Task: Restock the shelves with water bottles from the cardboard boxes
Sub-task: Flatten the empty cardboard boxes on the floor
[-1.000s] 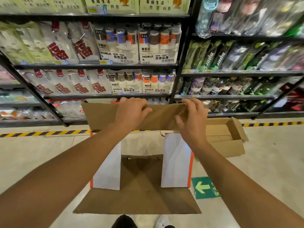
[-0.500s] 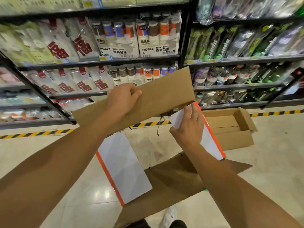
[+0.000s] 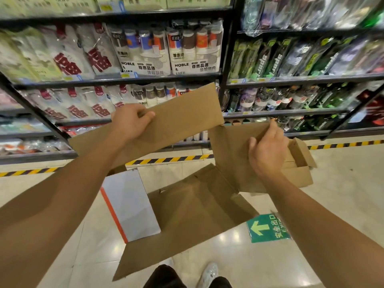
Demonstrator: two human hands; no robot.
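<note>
While I watch, left hand grips the top flap of the flattened cardboard box, right hand pinches a side flap; second box on floor behind.

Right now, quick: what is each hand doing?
Left hand: closed, gripping a long flap of the flattened cardboard box.
Right hand: closed, gripping another flap of the same box.

Shiny pale floor tiles below, with bright light spots. Yellow-and-black tape along the floor past the held card. Green arrow sign stuck down under the right grip. Black racks beyond, full of packs.
</note>
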